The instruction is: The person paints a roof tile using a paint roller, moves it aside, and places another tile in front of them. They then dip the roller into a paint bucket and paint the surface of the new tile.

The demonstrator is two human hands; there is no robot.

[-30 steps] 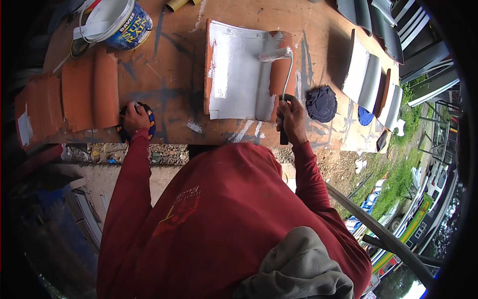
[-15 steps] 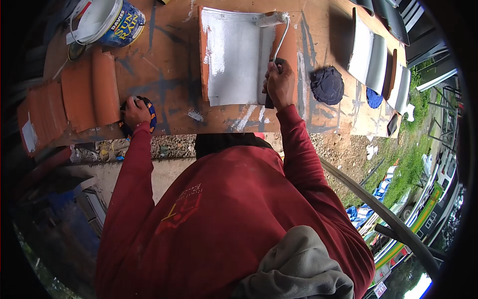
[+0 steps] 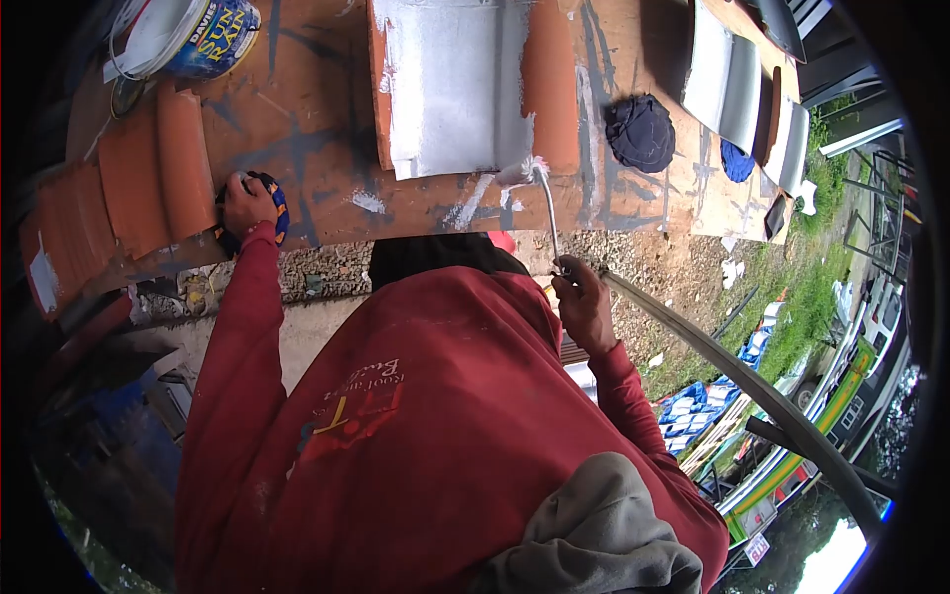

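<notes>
My right hand (image 3: 586, 305) is closed around the handle of a paint roller (image 3: 547, 208), just off the table's near edge. The roller's white head sits at the near end of a terracotta roof tile (image 3: 552, 99). White paint coats most of that tile's trough, while its right ridge stays mostly orange. Over on the left, my left hand (image 3: 249, 203) has its fingers curled on a dark blue and orange cloth (image 3: 277, 210), beside bare terracotta tiles (image 3: 158, 183).
A paint bucket (image 3: 223, 40) stands at the back left of the paint-streaked table (image 3: 317, 119). Right of the tile lies a bundled dark cloth (image 3: 640, 133), then a blue cloth (image 3: 735, 160) and white-coated tiles (image 3: 719, 74). A slanted pole (image 3: 732, 366) rises close to my right arm.
My right hand has drawn the roller from the tile's far end back to its near edge. The right part of the trough shows fresh white. My left hand stays on the cloth; the view has shifted slightly.
</notes>
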